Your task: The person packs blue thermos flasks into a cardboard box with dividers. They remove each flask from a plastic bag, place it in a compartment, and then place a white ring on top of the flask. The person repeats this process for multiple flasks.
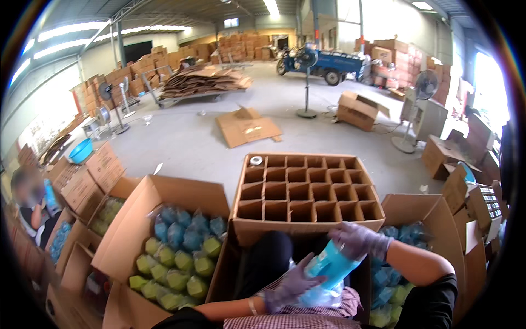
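A light blue bottle [333, 265] lies tilted over my lap, with a clear plastic bag [322, 297] around its lower part. My left hand [294, 283], in a thin purple glove, grips the bottle's lower side. My right hand [359, 239], gloved the same way, is closed around its upper end. Just beyond my knees stands a cardboard box with dividers [302, 226]; a small round white-and-grey item [256, 160] sits in its far left compartment. To the left, an open carton [123, 230] holds bagged blue and green items [183, 260].
At my right stands another open carton [446, 230] with bagged blue and green items. A person [35, 209] sits at the far left among cartons. Flattened cardboard [248, 127] lies on the floor ahead, near a standing fan [307, 82] and an open box [357, 112].
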Motion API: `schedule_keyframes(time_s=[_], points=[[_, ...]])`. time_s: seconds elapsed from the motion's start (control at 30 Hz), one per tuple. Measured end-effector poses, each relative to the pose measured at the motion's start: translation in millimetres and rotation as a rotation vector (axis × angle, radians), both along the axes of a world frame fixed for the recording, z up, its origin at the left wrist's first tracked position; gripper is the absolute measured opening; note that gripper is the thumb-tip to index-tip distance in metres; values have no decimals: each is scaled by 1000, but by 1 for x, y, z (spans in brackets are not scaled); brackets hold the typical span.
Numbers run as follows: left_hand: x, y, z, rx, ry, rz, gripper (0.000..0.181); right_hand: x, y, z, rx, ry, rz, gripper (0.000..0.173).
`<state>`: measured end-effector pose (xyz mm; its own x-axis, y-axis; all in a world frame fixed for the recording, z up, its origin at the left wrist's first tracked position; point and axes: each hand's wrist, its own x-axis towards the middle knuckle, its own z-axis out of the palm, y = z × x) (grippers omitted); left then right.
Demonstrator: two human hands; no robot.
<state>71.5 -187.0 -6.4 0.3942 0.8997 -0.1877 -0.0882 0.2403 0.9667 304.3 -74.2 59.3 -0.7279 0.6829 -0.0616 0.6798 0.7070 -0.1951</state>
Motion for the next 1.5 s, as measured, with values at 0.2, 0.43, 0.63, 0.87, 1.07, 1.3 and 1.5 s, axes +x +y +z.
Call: schedule_keyframes(time_s=[0.2,0.43,0.63,0.87,1.07,1.3,1.5], points=[[-69,49,-13,-122,-408,-467,63,-58,-65,98,-53,409,483,45],[-26,5,-6,269,-4,-282,93,-32,-38,40,-370,680,-289,48],[-28,35,-12,-54,-363,-301,85,-38,-59,73,-133,663,101,35],[-16,28,-25,238,-241,-344,97,-27,-48,51,239,318,279,37],[-11,28,-11,311,-126,-52,74,-44,-65,72,-262,677,106,39],[-25,25,-13,41,-281,-224,102,-50,-72,93,84,438,283,63],[9,10,-28,256,-20,-105,84,-11,-41,15,-654,849,-344,47]])
